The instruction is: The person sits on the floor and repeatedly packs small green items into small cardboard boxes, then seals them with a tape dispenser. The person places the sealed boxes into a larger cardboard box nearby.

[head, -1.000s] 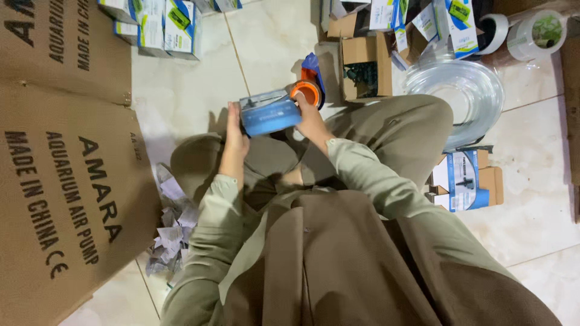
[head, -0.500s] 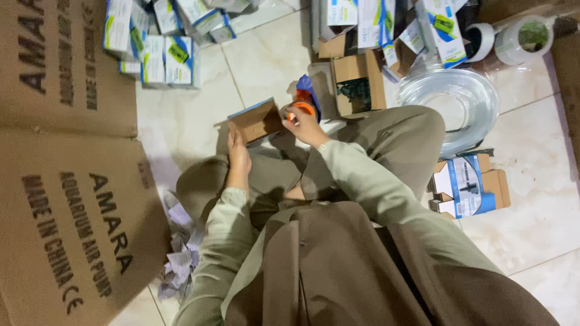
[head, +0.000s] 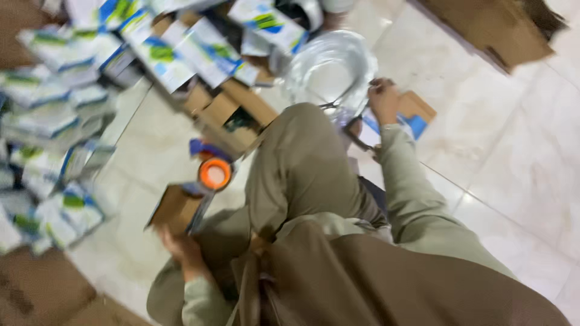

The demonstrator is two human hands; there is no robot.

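The view is blurred by motion. My left hand (head: pixel 181 247) grips a small brown cardboard box (head: pixel 175 208) low at the left, beside my knee. An orange tape roll on a blue dispenser (head: pixel 214 174) lies just above that box on the floor. My right hand (head: pixel 383 99) reaches out past my olive trouser leg (head: pixel 302 163) to a small brown box with blue and white print (head: pixel 417 111). That box lies next to a coil of clear tubing (head: pixel 329 69). Blur hides whether the right fingers hold it.
Several white, blue and green printed cartons (head: pixel 60 90) are stacked at the left and along the top. Open brown cartons (head: pixel 232 115) sit near the tape. A large brown carton (head: pixel 495 30) stands at the top right on the pale tiled floor (head: pixel 519 169).
The view has swung right. My right hand left the small box and tape and moved out to the box by the tubing coil. My left hand still holds the brown box.
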